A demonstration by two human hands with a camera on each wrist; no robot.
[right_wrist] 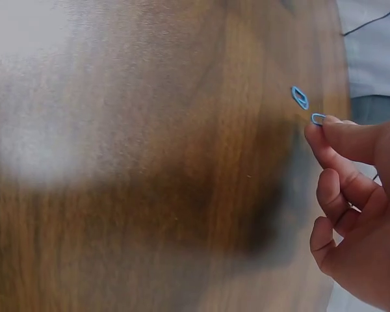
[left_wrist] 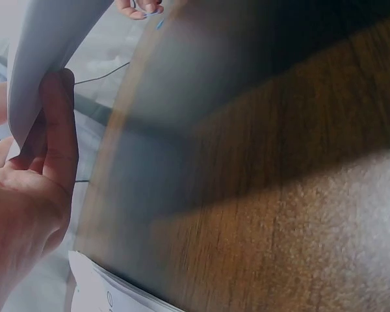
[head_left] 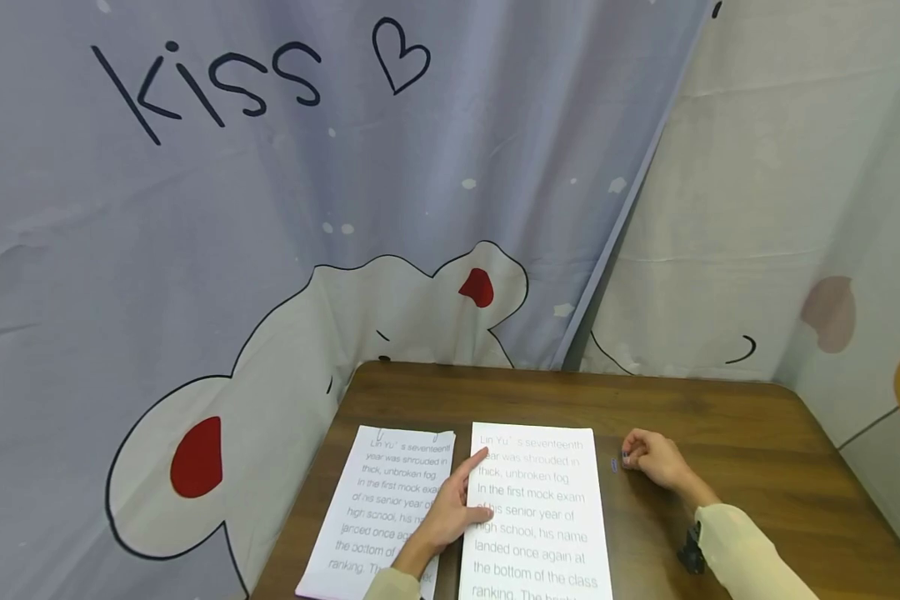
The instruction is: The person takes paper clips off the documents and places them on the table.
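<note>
My left hand [head_left: 448, 515] grips the left edge of a stack of printed paper sheets [head_left: 543, 521], thumb on one face and fingers on the other. In the left wrist view the sheets [left_wrist: 42, 49] rise off the table between thumb and fingers. Off to the right of the stack, my right hand [head_left: 656, 458] pinches a small blue paper clip [right_wrist: 317, 119] between thumb and index finger, its loop poking out past the tips. A second blue paper clip [right_wrist: 299, 98] lies on the table just beyond those fingertips.
Left of the held stack lies another printed stack [head_left: 367, 500], with two clips along its top edge; my left forearm crosses over it. The brown wooden table [head_left: 780, 467] backs onto a patterned curtain [head_left: 270, 217]. A black device [head_left: 692, 550] sits at my right wrist.
</note>
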